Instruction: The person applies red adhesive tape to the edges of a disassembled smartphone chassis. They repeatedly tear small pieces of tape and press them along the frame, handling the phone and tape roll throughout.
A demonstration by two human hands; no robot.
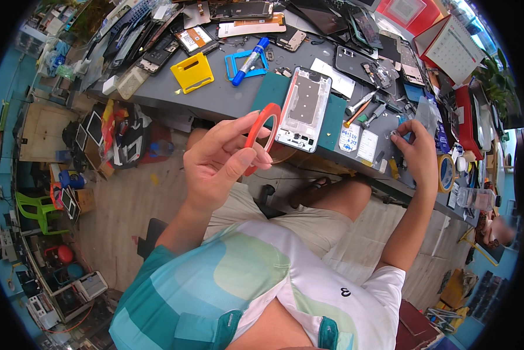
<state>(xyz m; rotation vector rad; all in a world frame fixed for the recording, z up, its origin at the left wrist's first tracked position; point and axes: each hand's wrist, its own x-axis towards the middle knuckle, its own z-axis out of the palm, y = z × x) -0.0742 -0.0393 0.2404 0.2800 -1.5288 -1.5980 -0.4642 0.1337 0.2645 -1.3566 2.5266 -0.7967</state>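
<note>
One red tape roll (255, 131) sits in the loosely curled left hand (215, 160), just left of the phone frame (304, 109); right hand (416, 149) nearly pinched, contents unclear. A light, steady grip should serve.

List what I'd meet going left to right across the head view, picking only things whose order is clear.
Green plastic chair → yellow plastic holder → red tape roll, held in the left hand → phone frame → right hand → yellow tape roll.
</note>
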